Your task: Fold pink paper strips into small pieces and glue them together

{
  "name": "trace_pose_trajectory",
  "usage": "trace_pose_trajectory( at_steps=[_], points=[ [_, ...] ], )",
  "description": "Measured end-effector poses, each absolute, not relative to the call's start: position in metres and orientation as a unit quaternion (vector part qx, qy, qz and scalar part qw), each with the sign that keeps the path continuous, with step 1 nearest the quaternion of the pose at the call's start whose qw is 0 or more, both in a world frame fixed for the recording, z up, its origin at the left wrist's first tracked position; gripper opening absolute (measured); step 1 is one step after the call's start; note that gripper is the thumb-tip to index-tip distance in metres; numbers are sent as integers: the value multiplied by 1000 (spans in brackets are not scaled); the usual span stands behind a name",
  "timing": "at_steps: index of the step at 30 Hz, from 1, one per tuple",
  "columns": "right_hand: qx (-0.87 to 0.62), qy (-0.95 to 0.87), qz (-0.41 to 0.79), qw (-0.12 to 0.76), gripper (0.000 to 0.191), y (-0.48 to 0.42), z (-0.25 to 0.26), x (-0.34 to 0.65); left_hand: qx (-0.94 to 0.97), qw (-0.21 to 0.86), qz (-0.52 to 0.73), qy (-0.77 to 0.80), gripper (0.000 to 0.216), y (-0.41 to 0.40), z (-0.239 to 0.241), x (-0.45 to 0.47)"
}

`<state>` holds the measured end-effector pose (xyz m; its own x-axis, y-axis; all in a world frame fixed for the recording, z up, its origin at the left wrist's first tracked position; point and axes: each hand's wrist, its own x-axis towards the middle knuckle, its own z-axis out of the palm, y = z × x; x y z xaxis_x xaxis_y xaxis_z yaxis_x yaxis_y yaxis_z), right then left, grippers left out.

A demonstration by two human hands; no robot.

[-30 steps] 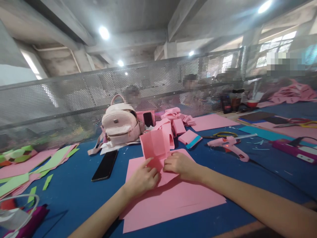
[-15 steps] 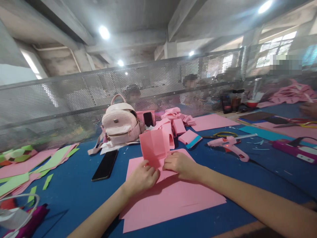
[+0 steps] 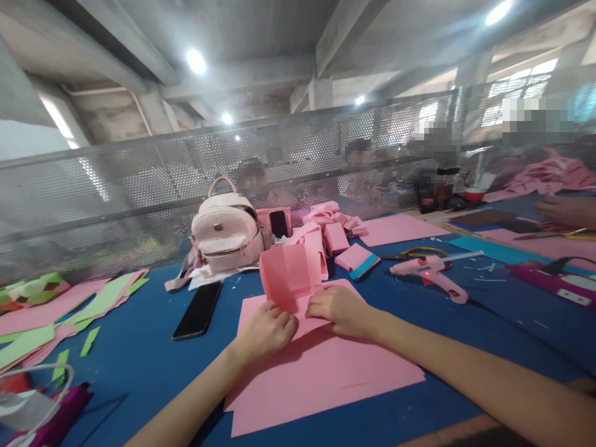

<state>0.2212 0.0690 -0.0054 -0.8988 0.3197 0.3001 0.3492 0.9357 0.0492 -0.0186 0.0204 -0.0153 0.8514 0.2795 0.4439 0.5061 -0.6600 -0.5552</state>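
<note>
A creased sheet of pink paper [image 3: 294,273] stands partly upright in front of me, its far part folded up. My left hand [image 3: 270,329] is closed on its near left side, fingers curled over the edge. On the near right side, my right hand [image 3: 338,310] grips the same paper with bent fingers; the thumb is mostly hidden. Beneath both hands lie larger flat pink sheets [image 3: 321,388], stacked a little out of line. Just behind the held paper is a heap of folded pink paper pieces [image 3: 338,236], and beside it a pink packet with a blue band [image 3: 357,261].
To the right lies a pink glue gun [image 3: 431,273] with a cord, near yellow-handled scissors [image 3: 419,252]. A black phone [image 3: 198,310] and a pale backpack [image 3: 228,230] are at left. Green and pink sheets [image 3: 100,301] lie far left. A co-worker's hand [image 3: 568,210] shows at far right.
The folded-up part of the pink paper has shifted slightly left and opened wider. My hands have barely moved. The co-worker's hand at far right has come further into view.
</note>
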Motion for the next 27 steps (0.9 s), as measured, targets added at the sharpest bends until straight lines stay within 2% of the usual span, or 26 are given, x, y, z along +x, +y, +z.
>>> trace_pose_trajectory(
  at_steps=[5,12,27],
  points=[
    [-178,-971,-46,151,34,69,-6,221,-894,354,-163,-220,13,21,-16,-20],
    [-176,-971,-31,161,46,69,-5,221,-896,349,-161,-222,26,22,-18,-21],
    [-183,-969,-20,166,47,70,-7,221,-888,360,-180,-220,21,21,-16,-19]
  ],
)
